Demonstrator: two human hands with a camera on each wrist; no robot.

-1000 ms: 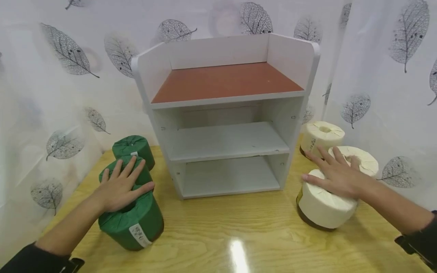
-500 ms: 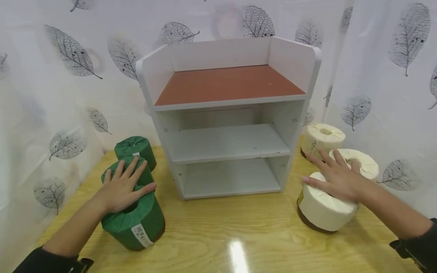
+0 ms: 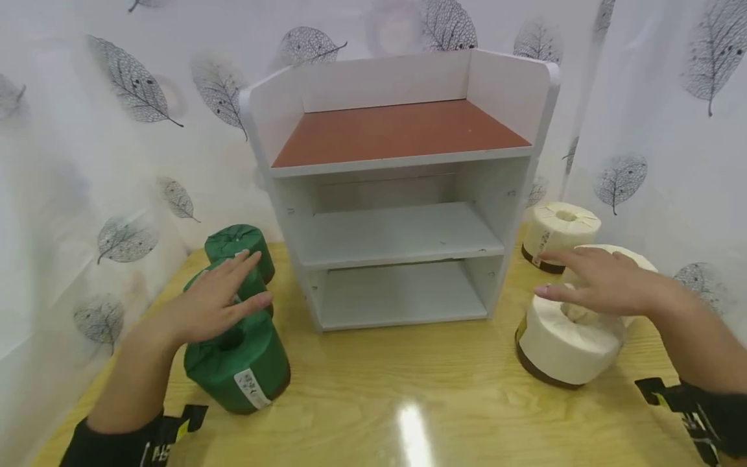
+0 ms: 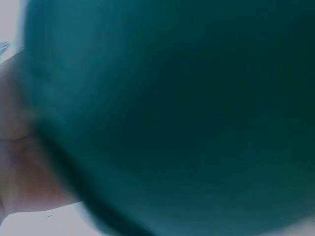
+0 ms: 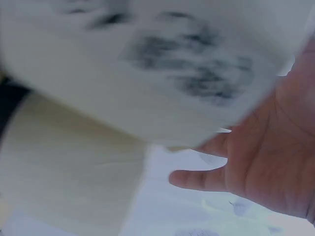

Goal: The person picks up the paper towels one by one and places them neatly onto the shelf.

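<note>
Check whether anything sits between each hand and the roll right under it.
Nothing visible does. The left hand hovers open directly above the nearest green roll, and the right hand hovers open above the nearest white roll, with only air between.

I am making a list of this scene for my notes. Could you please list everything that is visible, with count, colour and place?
green rolls: three, green wrap, left of the shelf, in a row front to back
white rolls: three, cream wrap with dark bases, right of the shelf
shelf: one, white with a red-brown top board, three levels, middle of the table at the back
table: one, light wood, under everything
curtain: white with grey leaf print, behind and at both sides
left hand: open, over the near green roll
right hand: open, over the near white roll
</note>
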